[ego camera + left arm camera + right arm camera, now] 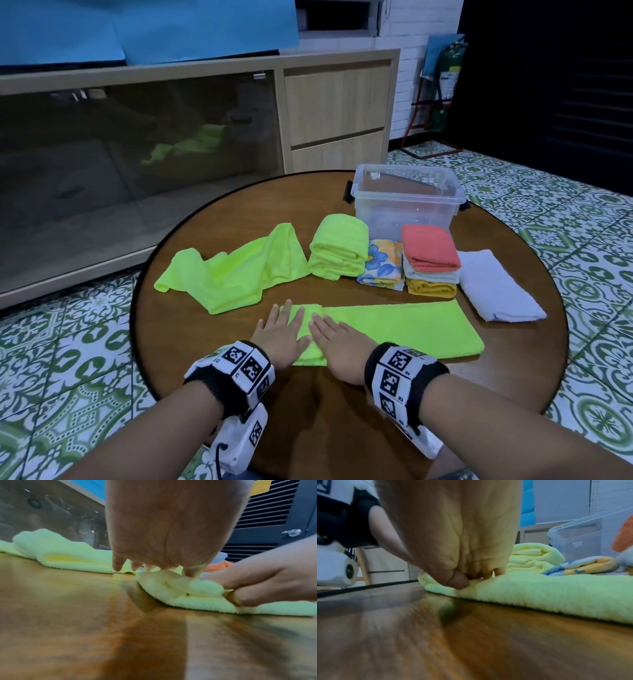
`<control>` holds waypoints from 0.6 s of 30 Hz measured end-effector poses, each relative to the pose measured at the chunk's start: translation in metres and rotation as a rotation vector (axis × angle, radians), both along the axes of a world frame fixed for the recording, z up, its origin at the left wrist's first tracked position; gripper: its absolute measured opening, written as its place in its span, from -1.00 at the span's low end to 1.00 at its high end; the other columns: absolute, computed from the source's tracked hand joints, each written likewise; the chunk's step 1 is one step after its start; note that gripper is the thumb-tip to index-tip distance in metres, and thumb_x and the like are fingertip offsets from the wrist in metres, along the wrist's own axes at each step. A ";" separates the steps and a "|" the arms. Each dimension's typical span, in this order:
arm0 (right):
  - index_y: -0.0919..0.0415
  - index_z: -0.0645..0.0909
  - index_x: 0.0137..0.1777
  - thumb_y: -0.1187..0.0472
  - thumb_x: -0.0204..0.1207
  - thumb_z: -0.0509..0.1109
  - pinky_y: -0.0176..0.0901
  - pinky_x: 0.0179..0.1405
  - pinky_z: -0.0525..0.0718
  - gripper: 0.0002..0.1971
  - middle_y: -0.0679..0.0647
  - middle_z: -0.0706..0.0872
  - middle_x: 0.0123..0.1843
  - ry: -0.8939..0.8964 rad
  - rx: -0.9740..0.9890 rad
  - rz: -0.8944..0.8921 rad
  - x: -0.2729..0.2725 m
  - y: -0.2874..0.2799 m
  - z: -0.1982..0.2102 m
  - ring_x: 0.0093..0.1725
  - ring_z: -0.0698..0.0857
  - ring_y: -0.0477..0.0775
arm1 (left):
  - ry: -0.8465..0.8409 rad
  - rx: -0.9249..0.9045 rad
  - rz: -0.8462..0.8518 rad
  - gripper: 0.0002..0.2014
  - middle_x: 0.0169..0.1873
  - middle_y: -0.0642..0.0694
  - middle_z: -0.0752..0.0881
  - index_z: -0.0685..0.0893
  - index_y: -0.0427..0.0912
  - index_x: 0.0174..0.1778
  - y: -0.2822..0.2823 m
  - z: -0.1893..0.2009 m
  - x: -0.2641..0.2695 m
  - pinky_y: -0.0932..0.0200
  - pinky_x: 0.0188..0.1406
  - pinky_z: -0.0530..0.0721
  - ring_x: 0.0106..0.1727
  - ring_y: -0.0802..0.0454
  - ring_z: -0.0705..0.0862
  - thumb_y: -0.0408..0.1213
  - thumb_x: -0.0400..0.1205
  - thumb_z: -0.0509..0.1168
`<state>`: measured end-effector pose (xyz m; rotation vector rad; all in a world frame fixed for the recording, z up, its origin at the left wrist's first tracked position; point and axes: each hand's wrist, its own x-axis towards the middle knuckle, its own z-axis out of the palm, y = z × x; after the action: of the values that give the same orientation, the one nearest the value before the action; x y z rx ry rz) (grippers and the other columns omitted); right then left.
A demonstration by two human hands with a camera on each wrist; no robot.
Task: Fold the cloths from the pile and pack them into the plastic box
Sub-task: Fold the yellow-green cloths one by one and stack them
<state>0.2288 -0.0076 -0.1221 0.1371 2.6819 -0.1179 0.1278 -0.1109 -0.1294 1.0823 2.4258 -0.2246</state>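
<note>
A long lime-green cloth (404, 329), folded into a strip, lies across the near part of the round wooden table (325, 397). My left hand (282, 327) and right hand (337, 339) lie side by side on its left end, fingers straight, pressing a short fold flat. In the left wrist view my left hand's (154, 561) fingertips touch the doubled cloth (180, 591), and my right hand (265, 577) lies over it. The right wrist view has my right hand (457, 561) with its thumb down on the cloth (539, 592). The clear plastic box (394, 212) stands open at the table's back.
A loose lime-green cloth (236, 270) is spread at the left. In front of the box sit a folded green cloth (339, 246), a floral cloth (380, 263), a stack topped by a coral cloth (430, 253), and a white cloth (496, 286). A cabinet (335, 109) stands behind.
</note>
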 end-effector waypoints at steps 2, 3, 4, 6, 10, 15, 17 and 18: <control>0.32 -0.33 0.64 0.36 0.66 0.00 -0.02 0.65 -0.15 -0.32 0.21 -0.35 0.67 0.026 0.021 -0.028 0.000 -0.003 0.000 0.68 -0.24 0.15 | 0.024 -0.005 -0.009 -0.35 0.63 -0.11 -0.32 -0.28 -0.08 0.65 -0.001 0.001 -0.001 -0.15 0.62 -0.14 0.66 -0.11 -0.29 0.10 0.74 -0.18; 0.34 -0.33 0.64 0.34 0.66 -0.01 -0.01 0.66 -0.15 -0.33 0.23 -0.35 0.67 0.043 0.035 -0.057 0.001 -0.003 0.000 0.68 -0.24 0.17 | 0.048 0.009 -0.017 -0.33 0.64 -0.12 -0.32 -0.27 -0.09 0.65 -0.002 0.001 -0.001 -0.14 0.62 -0.16 0.65 -0.11 -0.30 0.15 0.72 -0.19; 0.35 -0.33 0.64 0.32 0.67 -0.03 0.00 0.66 -0.15 -0.34 0.24 -0.35 0.67 0.045 0.049 -0.091 0.002 -0.002 0.000 0.67 -0.24 0.18 | 0.065 0.027 -0.028 -0.28 0.64 -0.13 -0.31 -0.27 -0.10 0.65 -0.003 0.002 0.000 -0.14 0.62 -0.18 0.65 -0.10 -0.31 0.22 0.69 -0.21; 0.34 -0.31 0.65 0.24 0.71 -0.05 0.01 0.67 -0.14 -0.37 0.22 -0.33 0.67 -0.015 0.058 -0.131 0.005 0.002 0.000 0.67 -0.24 0.19 | 0.043 0.048 -0.081 0.02 0.62 -0.14 -0.35 -0.28 -0.12 0.65 -0.006 0.002 0.002 -0.12 0.61 -0.24 0.64 -0.09 -0.35 0.52 0.43 -0.28; 0.31 -0.29 0.65 0.16 0.71 -0.05 -0.01 0.67 -0.15 -0.36 0.19 -0.32 0.68 -0.041 0.026 -0.121 0.008 0.009 0.000 0.68 -0.25 0.15 | 0.004 0.039 -0.160 0.08 0.59 -0.12 -0.43 -0.34 -0.14 0.63 -0.008 -0.002 0.008 -0.05 0.61 -0.28 0.63 -0.07 -0.40 0.51 0.43 -0.07; 0.30 -0.27 0.65 -0.02 0.74 -0.15 0.00 0.66 -0.18 -0.37 0.18 -0.30 0.68 0.012 0.024 -0.120 0.007 0.008 -0.007 0.68 -0.25 0.14 | -0.137 0.406 0.052 -0.38 0.66 -0.09 -0.18 -0.13 -0.11 0.66 -0.004 0.002 0.013 0.08 0.64 -0.11 0.67 -0.04 -0.22 0.01 0.75 -0.08; 0.26 -0.26 0.66 -0.34 0.52 -0.39 0.00 0.65 -0.18 -0.15 0.15 -0.28 0.69 0.014 -0.003 -0.113 0.006 0.010 -0.009 0.68 -0.25 0.11 | -0.117 0.443 0.011 -0.39 0.66 -0.05 -0.16 -0.14 -0.08 0.66 -0.004 0.005 0.018 0.11 0.62 -0.15 0.67 0.00 -0.22 0.01 0.75 -0.08; 0.25 -0.24 0.66 -0.43 0.25 -0.54 0.01 0.64 -0.19 0.05 0.14 -0.26 0.69 0.016 -0.018 -0.101 0.007 0.011 -0.008 0.68 -0.25 0.10 | -0.081 0.421 -0.033 -0.39 0.66 -0.05 -0.17 -0.16 -0.06 0.66 -0.003 0.005 0.023 0.11 0.61 -0.19 0.67 0.00 -0.24 0.02 0.75 -0.10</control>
<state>0.2355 0.0036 -0.1304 0.2664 2.6893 -0.1757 0.1503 -0.1139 -0.1245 1.2772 2.4419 0.3296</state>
